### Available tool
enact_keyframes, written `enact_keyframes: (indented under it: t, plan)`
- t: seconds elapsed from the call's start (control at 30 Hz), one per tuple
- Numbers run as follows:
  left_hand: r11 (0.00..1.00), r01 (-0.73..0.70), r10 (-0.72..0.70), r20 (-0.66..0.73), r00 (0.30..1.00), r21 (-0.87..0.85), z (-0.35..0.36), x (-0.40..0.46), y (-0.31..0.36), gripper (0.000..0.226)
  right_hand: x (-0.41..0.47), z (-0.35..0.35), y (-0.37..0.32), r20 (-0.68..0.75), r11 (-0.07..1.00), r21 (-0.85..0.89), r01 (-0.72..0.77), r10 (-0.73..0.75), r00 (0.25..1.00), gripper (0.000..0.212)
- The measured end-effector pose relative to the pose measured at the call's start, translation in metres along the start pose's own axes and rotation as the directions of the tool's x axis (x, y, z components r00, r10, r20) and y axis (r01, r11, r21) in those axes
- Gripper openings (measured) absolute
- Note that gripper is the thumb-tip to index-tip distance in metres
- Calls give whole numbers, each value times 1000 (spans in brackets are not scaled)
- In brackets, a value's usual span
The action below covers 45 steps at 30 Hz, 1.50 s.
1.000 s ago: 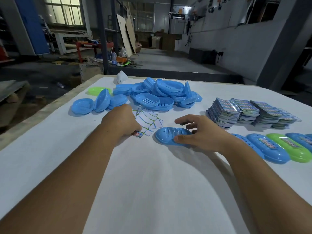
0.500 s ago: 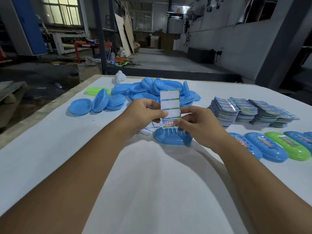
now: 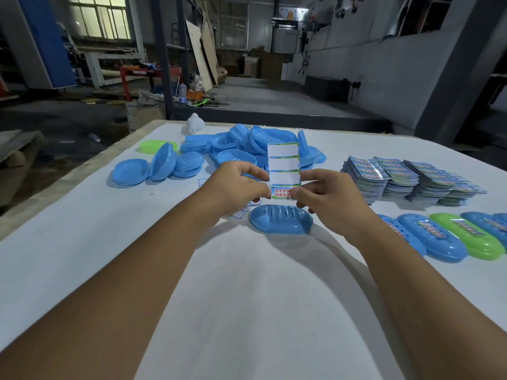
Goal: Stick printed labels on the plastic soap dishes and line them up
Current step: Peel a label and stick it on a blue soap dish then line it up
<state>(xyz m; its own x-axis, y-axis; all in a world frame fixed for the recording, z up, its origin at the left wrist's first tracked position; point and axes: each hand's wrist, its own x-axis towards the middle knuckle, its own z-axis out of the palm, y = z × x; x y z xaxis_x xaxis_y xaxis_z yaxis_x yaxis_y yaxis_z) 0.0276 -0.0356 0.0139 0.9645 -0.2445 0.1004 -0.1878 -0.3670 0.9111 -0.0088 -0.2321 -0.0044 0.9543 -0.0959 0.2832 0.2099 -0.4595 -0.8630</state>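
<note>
Both hands, left hand [image 3: 238,185] and right hand [image 3: 325,197], still pinch the label strip [image 3: 284,171] upright above the blue soap dish [image 3: 279,222], barely shifted since half a second ago.

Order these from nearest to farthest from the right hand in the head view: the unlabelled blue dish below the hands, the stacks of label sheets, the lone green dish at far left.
From the right hand:
1. Unlabelled blue dish, just below-left.
2. Label sheet stacks, to the right.
3. Green dish, far left, near the table's edge.

Two bare forearms, no sleeves, bare hands
</note>
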Motion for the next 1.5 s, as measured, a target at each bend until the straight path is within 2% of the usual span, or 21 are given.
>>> enact_keyframes:
  t: [0.17,0.27,0.4,0.6,0.8,0.9,1.03,1.23,1.37,1.5]
  plan:
    - [999,-17,18,29,999,-27,0,-1,1,21,-1,0,0,-2,1000,-4,-12,12,1000,15]
    - [999,-21,23,49,999,-47,0,-2,2,23,-1,-1,1,-25,999,9,-48,48,999,28]
    - [997,-46,49,58,997,-61,3,-3,0,24,1,-1,5,-150,977,-211,-26,-6,989,25]
    - [994,-101,103,74,992,-29,8,-2,-4,23,-9,3,-3,53,992,-120,48,-42,998,22]
    - [994,-95,97,30,995,-47,12,-1,-6,22,-8,2,-5,36,996,-83,22,-19,999,21]
    - [994,-99,100,45,994,-39,12,-1,-6,21,-9,3,-7,51,997,-65,36,-32,998,15]
    - [994,-98,101,55,993,-38,15,-2,-7,22,-8,4,-5,43,996,-90,-8,12,999,19]
    - [995,-101,101,-36,994,-3,16,2,-12,20,-2,-2,0,-17,990,-95,-104,103,995,22]
    - [996,-92,91,-74,993,-20,19,1,-15,18,-1,-5,5,-8,983,-106,-149,149,989,21]
    - [995,-83,87,-93,992,46,20,5,-14,19,0,-5,6,-34,977,-121,-174,171,985,24]
